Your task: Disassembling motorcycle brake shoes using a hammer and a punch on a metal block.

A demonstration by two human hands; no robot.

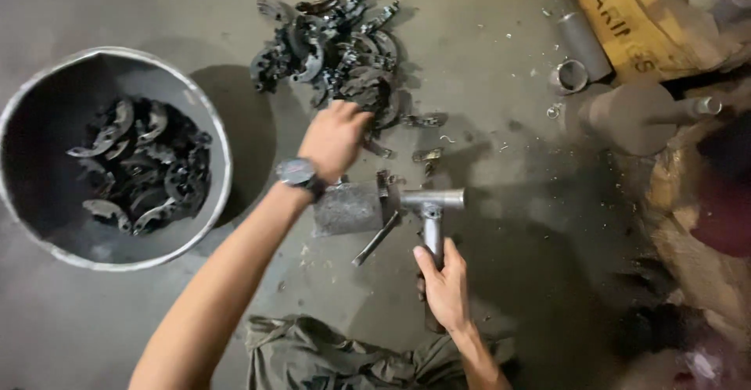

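Note:
My left hand [336, 136], with a dark wristwatch on its wrist, reaches into the near edge of a pile of dark curved metal parts [332, 46] on the concrete floor. Its fingers are curled among the parts; whether one is gripped is hidden. My right hand [443, 284] grips the handle of a grey metal hammer [432, 202], whose head rests beside a small metal block [348, 208]. A thin metal rod [377, 239] lies next to the block.
A large round metal bucket [223, 136] at the left holds several more of the curved parts. Short metal tubes [579, 46], a round rusty weight [626, 116] and a yellow sack [626, 14] sit at the upper right. Olive cloth [313, 355] lies near me.

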